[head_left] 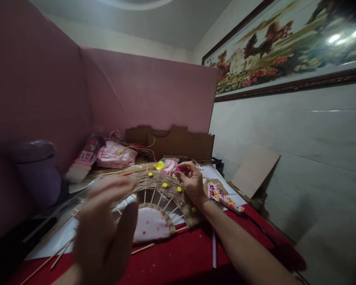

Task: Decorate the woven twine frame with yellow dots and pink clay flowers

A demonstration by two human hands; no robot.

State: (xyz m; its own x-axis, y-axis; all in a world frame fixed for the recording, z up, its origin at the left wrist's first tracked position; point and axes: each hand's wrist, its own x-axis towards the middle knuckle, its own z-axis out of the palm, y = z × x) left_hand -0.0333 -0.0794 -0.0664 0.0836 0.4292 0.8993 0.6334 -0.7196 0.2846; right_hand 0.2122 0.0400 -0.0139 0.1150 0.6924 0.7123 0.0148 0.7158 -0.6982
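Note:
A fan-shaped piece (154, 180) lies on the table, its outer arch wrapped in twine and dotted with several yellow buttons. Thin sticks join that arch to an inner half-round of white cloth (151, 225) with red dots. My left hand (103, 225), blurred by motion, is raised in front of the fan's left side, thumb apart from the fingers and nothing visible in them. At the top right of the arch, my right hand (192, 182) has its thumb and fingers pinched together. Something magenta shows at its fingertips, too small to make out.
A flower-patterned glue gun (224, 198) with a cord lies at right. A clear glue stick (214, 249) rests on the red cloth (172, 261). Behind are thin sticks (121, 171), a yellow packet (159, 166), a pink cloth bundle (117, 153) and cardboard (180, 142). A purple bin (38, 174) stands left.

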